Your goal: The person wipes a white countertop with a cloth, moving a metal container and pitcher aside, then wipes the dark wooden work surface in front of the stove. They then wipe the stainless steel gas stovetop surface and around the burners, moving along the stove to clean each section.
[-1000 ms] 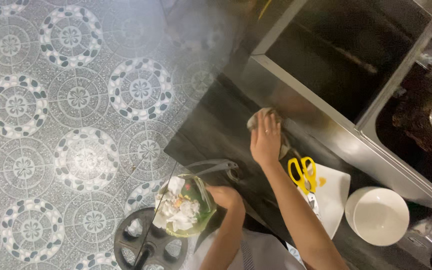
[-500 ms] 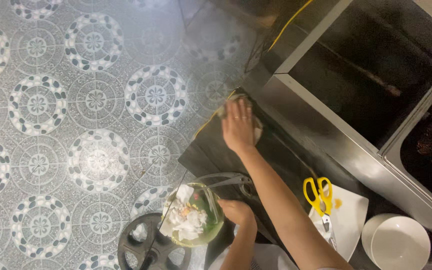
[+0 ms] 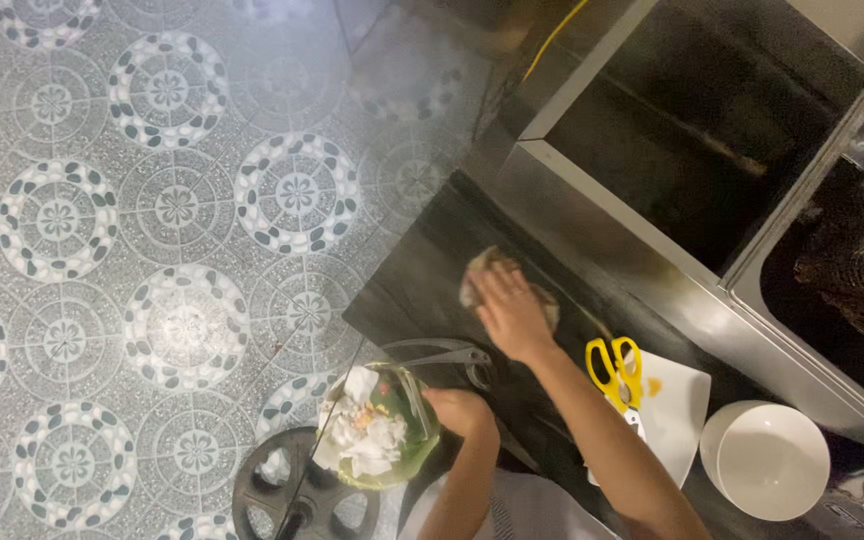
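A: Which step is this?

B: Wiping, I'd judge. The right hand [image 3: 510, 312] lies flat, fingers spread, pressing a cloth [image 3: 492, 272] onto the dark table [image 3: 412, 290] near its far corner, beside the steel sink [image 3: 692, 130].

A: And the other?

B: The left hand [image 3: 457, 408] is closed around the rim of a clear bowl [image 3: 382, 425] holding crumpled tissue and scraps, kept at the table's edge above the patterned floor [image 3: 152, 220].

A: What does the next stroke call for?

B: Probably steady pressure, sweeping the cloth toward the bowl while steering clear of the yellow scissors [image 3: 614, 368] on the white plate [image 3: 677, 410] and the white bowl [image 3: 767, 460] nearby.
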